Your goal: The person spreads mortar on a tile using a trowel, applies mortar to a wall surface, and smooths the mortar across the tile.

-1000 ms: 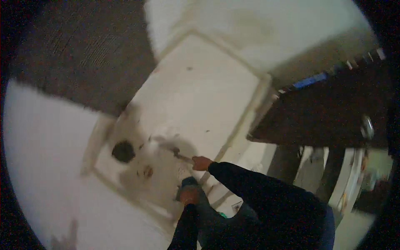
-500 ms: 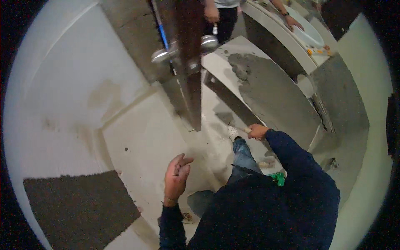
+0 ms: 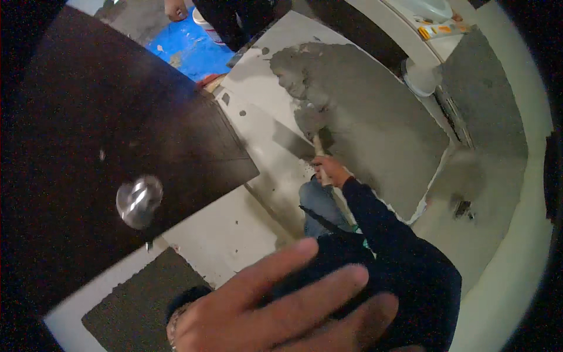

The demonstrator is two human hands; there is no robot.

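Observation:
My right hand [image 3: 330, 170] grips the pale handle of a trowel [image 3: 319, 146]; its blade is hard to make out beside the edge of a broad patch of grey wet mortar [image 3: 381, 117] on a white surface [image 3: 243, 126]. My left hand [image 3: 275, 305] looms large and blurred at the bottom, close to the camera, fingers spread and holding nothing visible. To the left is a dark brown door [image 3: 82, 164] with a silver knob [image 3: 139, 201]. A second, rougher mortar patch [image 3: 126, 305] lies at lower left.
A co-worker's hand [image 3: 175, 9] and dark-clad legs are at the top, by a white bucket [image 3: 205, 26] and blue sheet [image 3: 182, 56]. At upper right are a white basin [image 3: 425, 7], an orange-and-yellow item [image 3: 443, 30] and a white cylindrical object [image 3: 419, 79].
The view has turned, bringing the door face across the left and the blue sheet into sight. My right hand and trowel moved up toward the mortar; my left hand came up close to the camera.

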